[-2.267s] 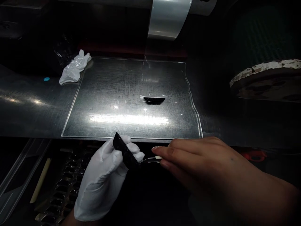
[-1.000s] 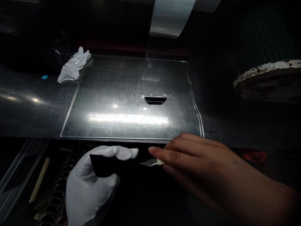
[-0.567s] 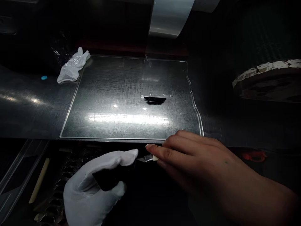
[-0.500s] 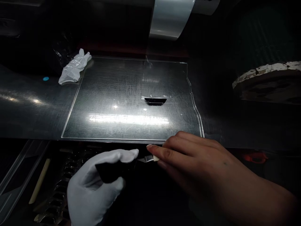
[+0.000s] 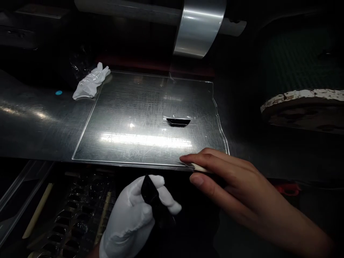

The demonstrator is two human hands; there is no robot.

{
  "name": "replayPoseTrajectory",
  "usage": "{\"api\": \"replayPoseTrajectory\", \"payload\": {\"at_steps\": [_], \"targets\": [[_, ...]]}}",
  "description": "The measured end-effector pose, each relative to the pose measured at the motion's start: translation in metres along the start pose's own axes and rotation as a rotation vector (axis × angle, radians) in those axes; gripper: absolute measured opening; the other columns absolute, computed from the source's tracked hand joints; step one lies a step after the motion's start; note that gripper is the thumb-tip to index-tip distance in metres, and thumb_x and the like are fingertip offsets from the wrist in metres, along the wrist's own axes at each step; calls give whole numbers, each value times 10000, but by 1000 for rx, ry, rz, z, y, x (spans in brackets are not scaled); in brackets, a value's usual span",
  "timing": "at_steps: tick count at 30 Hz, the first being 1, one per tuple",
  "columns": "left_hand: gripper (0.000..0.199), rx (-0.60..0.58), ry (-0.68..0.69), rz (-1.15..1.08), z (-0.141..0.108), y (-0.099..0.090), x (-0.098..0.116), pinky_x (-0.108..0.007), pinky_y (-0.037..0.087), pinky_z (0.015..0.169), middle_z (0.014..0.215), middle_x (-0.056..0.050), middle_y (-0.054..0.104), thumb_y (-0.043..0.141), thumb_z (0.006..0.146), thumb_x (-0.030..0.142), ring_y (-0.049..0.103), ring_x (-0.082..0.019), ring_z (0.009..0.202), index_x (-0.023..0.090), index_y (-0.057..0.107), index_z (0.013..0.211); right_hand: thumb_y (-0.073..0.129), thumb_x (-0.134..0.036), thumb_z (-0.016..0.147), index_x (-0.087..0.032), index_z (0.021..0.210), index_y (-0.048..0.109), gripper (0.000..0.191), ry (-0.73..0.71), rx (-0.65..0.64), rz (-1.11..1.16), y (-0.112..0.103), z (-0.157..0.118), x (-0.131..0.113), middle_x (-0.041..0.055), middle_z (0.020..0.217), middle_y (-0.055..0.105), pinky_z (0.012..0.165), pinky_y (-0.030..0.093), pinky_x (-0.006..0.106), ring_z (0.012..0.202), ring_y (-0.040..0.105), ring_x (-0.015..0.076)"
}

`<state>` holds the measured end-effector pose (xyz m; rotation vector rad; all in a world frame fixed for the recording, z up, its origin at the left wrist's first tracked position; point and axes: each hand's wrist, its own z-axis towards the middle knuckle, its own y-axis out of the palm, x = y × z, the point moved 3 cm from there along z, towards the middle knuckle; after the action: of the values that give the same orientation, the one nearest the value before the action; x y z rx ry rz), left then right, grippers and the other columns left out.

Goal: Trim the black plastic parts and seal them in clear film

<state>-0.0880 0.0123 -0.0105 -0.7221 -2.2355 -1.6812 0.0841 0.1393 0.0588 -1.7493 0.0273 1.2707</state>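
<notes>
In the head view, my left hand (image 5: 134,215), in a white glove, grips a small black piece (image 5: 149,191) with pointed, angular edges between thumb and fingers. Its lower part merges into the dark background. My bare right hand (image 5: 231,186) pinches a small craft knife (image 5: 199,168) with a pale handle, its thin blade pointing left by the front edge of a scratched clear sheet (image 5: 129,107). On that sheet lies another black piece (image 5: 178,122), with a strip of clear film (image 5: 192,118) around it.
A roll of clear film (image 5: 200,28) hangs on a bar above the sheet. A crumpled white glove (image 5: 91,81) lies at the sheet's back left corner. Below left, a tray (image 5: 64,218) carries several black pieces. A red-handled tool (image 5: 288,189) lies at right.
My left hand has shifted right and turned the black piece so its pointed end faces up. My right hand has drawn the knife away, up and to the right.
</notes>
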Motion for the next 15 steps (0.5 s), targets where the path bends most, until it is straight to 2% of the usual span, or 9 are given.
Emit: {"api": "replayPoseTrajectory", "payload": {"at_steps": [3,4,7,10,15], "targets": [[222,59,130,99,4,-10,1,-353,564,1040,1088,-18,789,778,911,283,727,-219,1131,276,761,1133,654,-277,1015,-266,1023,700,48,116,22,188,16,1,0,-13,924,686,666,511,226,781,647,127],[210,99,167,149,5,-13,2,-366,550,1068,1118,-21,790,781,908,263,714,-228,1169,282,768,1116,663,-264,1002,-260,967,691,45,145,29,250,23,1,0,-19,886,672,633,500,218,736,626,120],[194,183,278,291,6,-19,5,-367,545,1078,1183,-14,793,787,898,233,705,-237,1199,300,775,1080,695,-234,970,-261,977,706,30,167,43,398,45,-1,0,-18,890,663,597,486,201,708,601,111],[212,245,347,484,5,-20,7,-331,568,1041,1225,-14,793,816,870,235,718,-232,1185,309,783,1066,684,-193,965,-245,1041,721,100,61,79,429,60,-3,-1,-3,916,665,659,497,221,766,622,120],[241,340,265,588,7,-22,5,-343,608,973,1130,-64,817,868,809,227,763,-258,1062,263,811,1040,628,-78,899,-192,1051,688,199,-140,54,280,65,-2,1,15,918,672,692,475,250,791,622,131]]}}
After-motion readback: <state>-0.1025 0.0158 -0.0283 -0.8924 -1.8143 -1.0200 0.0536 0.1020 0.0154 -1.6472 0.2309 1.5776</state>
